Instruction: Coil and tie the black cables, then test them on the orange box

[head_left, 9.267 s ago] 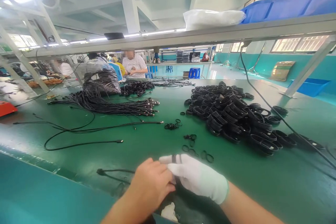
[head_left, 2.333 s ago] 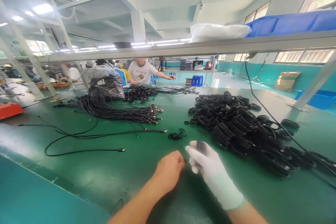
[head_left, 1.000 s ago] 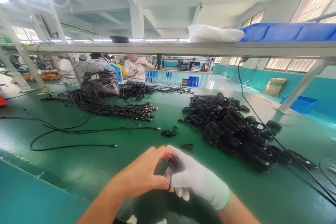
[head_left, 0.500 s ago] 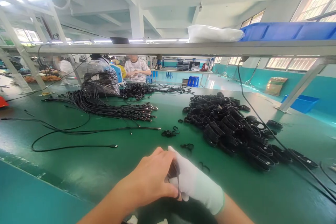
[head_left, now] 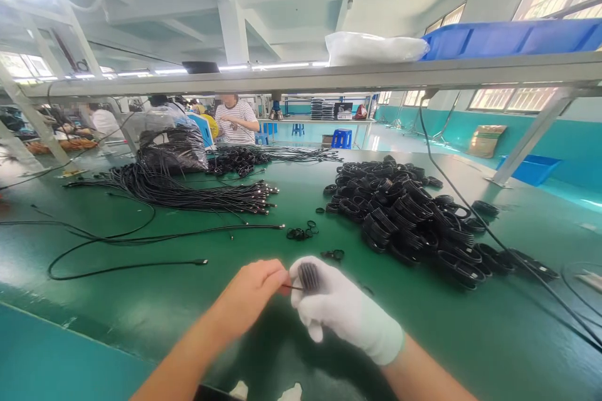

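Where hands [head_left: 291, 291] meet, green bench [head_left: 197, 307] under steel shelf [head_left: 329, 75].

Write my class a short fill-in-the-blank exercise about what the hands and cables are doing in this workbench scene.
1. The right hand wears a ____ glove.
2. The coiled cable bundle is gripped in the ____ hand.
3. The left hand is ____, without a glove.
4. The table has a ____ surface.

Missing words: white; right; bare; green
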`<state>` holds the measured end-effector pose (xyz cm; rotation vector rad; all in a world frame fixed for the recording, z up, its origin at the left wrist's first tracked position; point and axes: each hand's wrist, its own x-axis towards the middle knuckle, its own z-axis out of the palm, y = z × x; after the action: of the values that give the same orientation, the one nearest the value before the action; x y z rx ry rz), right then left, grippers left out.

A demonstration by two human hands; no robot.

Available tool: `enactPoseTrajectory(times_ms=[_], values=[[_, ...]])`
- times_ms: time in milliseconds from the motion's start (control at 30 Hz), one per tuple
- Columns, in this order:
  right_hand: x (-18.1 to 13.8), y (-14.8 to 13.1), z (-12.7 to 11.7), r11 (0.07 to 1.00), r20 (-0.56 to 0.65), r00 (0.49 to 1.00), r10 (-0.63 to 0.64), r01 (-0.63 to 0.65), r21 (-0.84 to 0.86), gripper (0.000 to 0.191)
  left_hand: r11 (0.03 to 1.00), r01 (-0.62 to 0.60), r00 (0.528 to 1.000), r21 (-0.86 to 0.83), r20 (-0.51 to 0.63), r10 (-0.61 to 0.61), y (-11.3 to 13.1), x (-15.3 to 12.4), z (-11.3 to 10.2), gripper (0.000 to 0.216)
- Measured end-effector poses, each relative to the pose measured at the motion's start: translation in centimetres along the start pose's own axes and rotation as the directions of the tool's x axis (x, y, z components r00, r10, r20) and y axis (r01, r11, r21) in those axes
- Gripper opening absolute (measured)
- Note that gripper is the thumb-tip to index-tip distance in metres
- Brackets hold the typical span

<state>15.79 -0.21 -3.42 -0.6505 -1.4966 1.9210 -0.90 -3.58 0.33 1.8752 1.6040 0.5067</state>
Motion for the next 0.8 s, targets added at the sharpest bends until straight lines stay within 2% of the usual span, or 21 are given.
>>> enactPoseTrajectory(times_ms=[33,67,100,133,200,267,333,367,433,500,533,567,600,667,733,800], values=[[0.0,-0.1,-0.1,0.992,-0.087,0.995,-0.045,0.034,-0.124,0.034,0.995,-0.018,0.995,0.094,-0.101,0.027,0.4,-0.8,1.0,0.035],[-0.1,-0.2,-0.2,0.970,-0.137,0.986,-0.091,0.057,-0.235,0.033,0.976,-0.075,0.985,0.206,-0.138,0.104,0.7,-1.6,1.9,0.032],[-0.2,-0.3,-0.4,0.951,-0.137,0.984,-0.115,0.069,-0.301,0.033,0.950,-0.127,0.981,0.284,-0.108,0.163,0.9,-2.1,2.6,0.027],[-0.4,-0.4,-0.5,0.949,-0.092,0.990,-0.103,0.070,-0.307,0.033,0.935,-0.114,0.985,0.336,-0.082,0.149,0.8,-2.4,3.0,0.022],[-0.7,-0.5,-0.7,0.987,0.103,0.995,-0.008,0.024,-0.157,0.038,0.951,0.028,0.999,0.308,-0.025,-0.022,0.1,-2.3,2.8,0.022],[-0.8,-0.4,-0.7,0.994,0.267,0.964,0.011,-0.040,0.102,0.042,0.987,0.150,0.980,0.059,0.119,-0.157,-0.7,-1.6,1.4,0.023],[-0.7,0.0,-0.5,0.952,0.292,0.954,-0.071,-0.022,0.306,0.046,0.955,0.212,0.956,-0.206,0.248,-0.159,-1.1,-0.7,-0.1,0.022],[-0.5,0.2,-0.4,0.932,0.273,0.956,-0.106,-0.001,0.363,0.047,0.917,0.227,0.954,-0.329,0.266,-0.140,-1.0,-0.4,-0.8,0.020],[-0.2,0.6,-0.3,0.921,0.252,0.961,-0.111,0.004,0.391,0.049,0.809,0.211,0.970,-0.549,0.218,-0.105,-0.4,0.0,-1.5,0.018],[-0.1,0.9,-0.5,0.929,0.245,0.966,-0.084,-0.013,0.369,0.050,0.647,0.157,0.986,-0.746,0.151,-0.065,0.3,0.1,-1.4,0.016],[0.0,0.9,-0.6,0.932,0.231,0.970,-0.076,-0.013,0.362,0.050,0.592,0.115,0.993,-0.798,0.098,-0.062,0.6,0.1,-1.3,0.017],[-0.1,0.8,-0.7,0.934,0.214,0.974,-0.069,-0.013,0.358,0.050,0.583,0.067,0.997,-0.810,0.033,-0.069,0.7,0.1,-1.1,0.019],[-0.1,0.7,-0.8,0.936,0.203,0.977,-0.060,-0.016,0.351,0.051,0.615,0.021,0.996,-0.788,-0.039,-0.084,0.9,0.0,-0.9,0.020],[-0.2,0.5,-1.0,0.949,0.207,0.978,-0.016,-0.051,0.313,0.051,0.784,-0.053,0.982,-0.619,-0.176,-0.073,1.0,-0.1,-0.7,0.021],[-0.1,0.4,-1.0,0.961,0.231,0.972,0.030,-0.091,0.261,0.046,0.944,-0.116,0.972,-0.307,-0.230,0.045,1.0,-0.1,-0.4,0.024],[0.1,0.7,-1.0,0.968,0.261,0.964,0.058,-0.119,0.223,0.033,0.982,-0.189,0.956,-0.006,-0.231,0.182,1.0,0.1,0.1,0.030]])
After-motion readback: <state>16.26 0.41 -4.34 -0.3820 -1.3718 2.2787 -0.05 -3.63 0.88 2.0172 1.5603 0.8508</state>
